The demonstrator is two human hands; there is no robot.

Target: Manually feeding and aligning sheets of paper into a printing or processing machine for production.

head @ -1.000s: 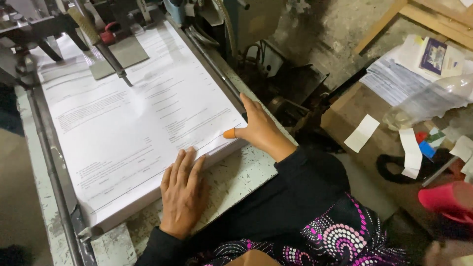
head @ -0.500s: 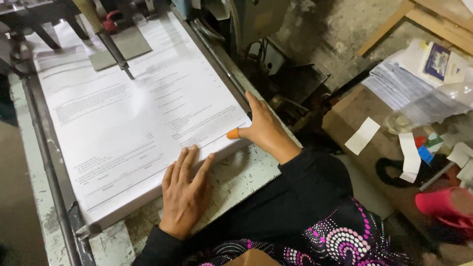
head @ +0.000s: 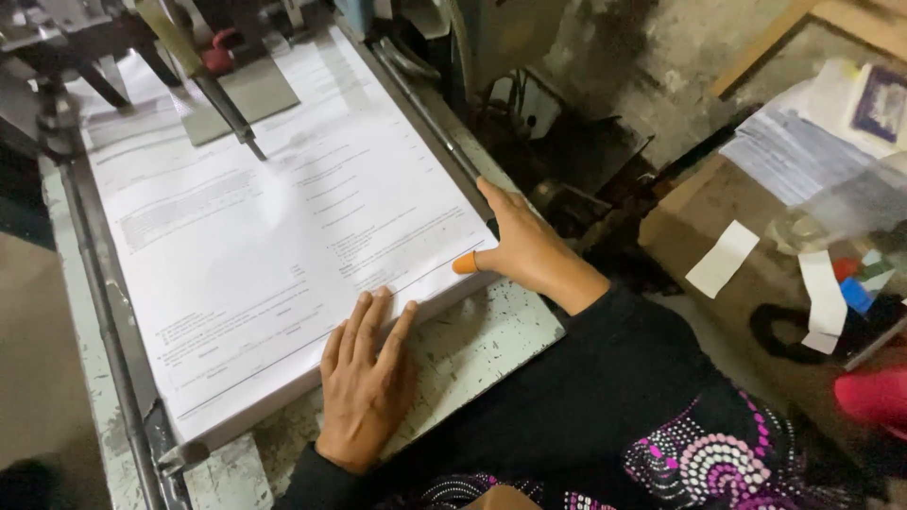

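The worktop [head: 477, 345], a pale, chipped and speckled surface, carries everything under the hands and shows bare just right of the left hand. On it lies a thick stack of paper [head: 255, 236], printed sheets in a squared pile, running away from both hands toward the machine at the far end. A dark metal rail [head: 113, 312] borders the stack well to the left of the left hand, and a second rail [head: 430, 123] runs along the far right edge, ending just beyond the right hand's fingertips. A slim black rod [head: 222, 104] slants down onto the top sheet, well ahead of both hands.

The left hand [head: 367, 382] lies flat and open, palm down, fingers together and resting on the near edge of the stack, gripping nothing. The right hand [head: 524, 247] is open too, its palm pressed against the stack's right corner, fingers stretched along the side edge. Its thumb wears an orange rubber tip [head: 465, 263] that touches the top sheet at the corner.

Compared with half a second ago, both hands keep the same places on the stack; only the view has shifted slightly.
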